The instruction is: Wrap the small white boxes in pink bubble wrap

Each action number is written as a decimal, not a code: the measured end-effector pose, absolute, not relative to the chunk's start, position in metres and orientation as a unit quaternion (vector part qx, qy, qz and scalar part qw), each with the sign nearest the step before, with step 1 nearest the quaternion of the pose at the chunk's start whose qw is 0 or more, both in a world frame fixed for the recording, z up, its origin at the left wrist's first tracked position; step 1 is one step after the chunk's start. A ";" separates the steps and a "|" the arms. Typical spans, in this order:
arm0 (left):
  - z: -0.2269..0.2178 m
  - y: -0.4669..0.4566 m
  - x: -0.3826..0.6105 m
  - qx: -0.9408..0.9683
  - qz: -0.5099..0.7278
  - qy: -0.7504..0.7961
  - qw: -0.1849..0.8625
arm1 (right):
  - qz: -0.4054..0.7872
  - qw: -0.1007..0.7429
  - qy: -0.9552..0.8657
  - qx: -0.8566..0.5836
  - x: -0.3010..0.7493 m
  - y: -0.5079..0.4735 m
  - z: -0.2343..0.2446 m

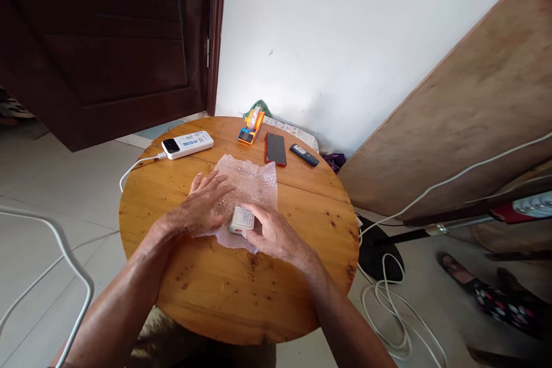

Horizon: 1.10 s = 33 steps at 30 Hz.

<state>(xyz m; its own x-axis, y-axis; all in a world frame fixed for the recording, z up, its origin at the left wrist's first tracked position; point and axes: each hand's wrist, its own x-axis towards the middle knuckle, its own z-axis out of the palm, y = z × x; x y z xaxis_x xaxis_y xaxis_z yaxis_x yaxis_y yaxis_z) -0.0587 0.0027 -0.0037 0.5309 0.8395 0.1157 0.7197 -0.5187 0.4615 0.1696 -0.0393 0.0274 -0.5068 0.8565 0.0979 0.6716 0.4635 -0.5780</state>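
Note:
A sheet of bubble wrap (250, 181) lies spread on the round wooden table (207, 293) in front of me. On its near part is a small white box (242, 219) with printed text on its face. My right hand (276, 233) grips the box from the right, thumb on the near side and fingers on the far side. Over the left part of the wrap, my left hand (202, 204) is stretched out with its fingers apart. It holds nothing, and part of the sheet is hidden under it.
Along the table's far side are a white power bank (187, 145) with a cable, an orange tape dispenser (252, 125), a red-edged phone (275, 149) and a dark blue handset (304, 155). White cables (388, 299) coil on the floor. Another person's feet (457, 267) show at right.

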 end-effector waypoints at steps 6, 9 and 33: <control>-0.003 -0.002 -0.045 0.884 0.113 0.395 0.224 | 0.301 0.284 -0.744 -0.524 0.203 -0.045 0.039; -0.001 -0.003 -0.045 0.887 0.104 0.393 0.219 | 0.218 0.339 -0.687 -0.605 0.244 -0.042 0.035; -0.008 -0.002 -0.037 0.885 0.125 0.415 0.171 | 0.049 0.120 -0.837 -0.532 0.180 -0.018 0.000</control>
<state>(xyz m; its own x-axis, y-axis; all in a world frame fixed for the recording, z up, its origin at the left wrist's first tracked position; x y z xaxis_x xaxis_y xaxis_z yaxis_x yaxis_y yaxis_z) -0.0371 -0.0019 -0.0081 0.6248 0.7768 0.0791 0.6911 -0.5973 0.4069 0.1798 -0.0179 0.0000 -0.4046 0.9024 0.1481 0.8791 0.4284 -0.2089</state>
